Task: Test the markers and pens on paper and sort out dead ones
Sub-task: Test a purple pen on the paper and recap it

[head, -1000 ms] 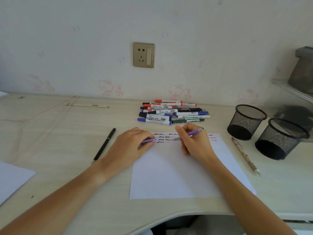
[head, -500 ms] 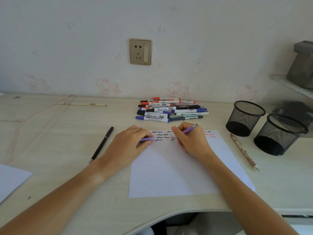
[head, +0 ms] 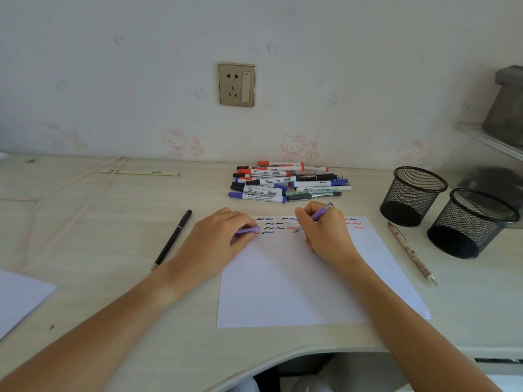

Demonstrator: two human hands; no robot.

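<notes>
Right hand [head: 325, 230] is gripping a purple pen [head: 318, 215] in a writing hold, fingers curled around the barrel, with the tip touching a sheet of paper [head: 297, 284] just to the inner side of the thumb. Left hand [head: 218, 241] is resting on the sheet's near-left corner area, fingers curled over a purple cap [head: 248, 230] that is poking out past the fingertips.

Rows of short squiggles [head: 276, 225] in black, blue and red are running across the paper between the two hands and continuing beyond the right hand. Just past both sets of fingertips, a pile of markers [head: 285, 182] is lying on the tabletop [head: 113, 222]. Two black mesh cups [head: 447, 210] are standing well out to the right of the right hand, with a patterned pencil [head: 410, 253] lying between them and the paper. A black pen [head: 172, 239] is lying alone just left of the left hand.

Risks from here, as a judgement: the pen tip is sitting close to existing marks, so a faint new line could be getting lost among them and a dead pen misjudged as working. The left hand is only lightly pinning the sheet, so a firm stroke might be sliding it. The cap could be slipping from the fingers and rolling off. It is also unclear which cup is taking dead pens, so a mix-up is possible.
</notes>
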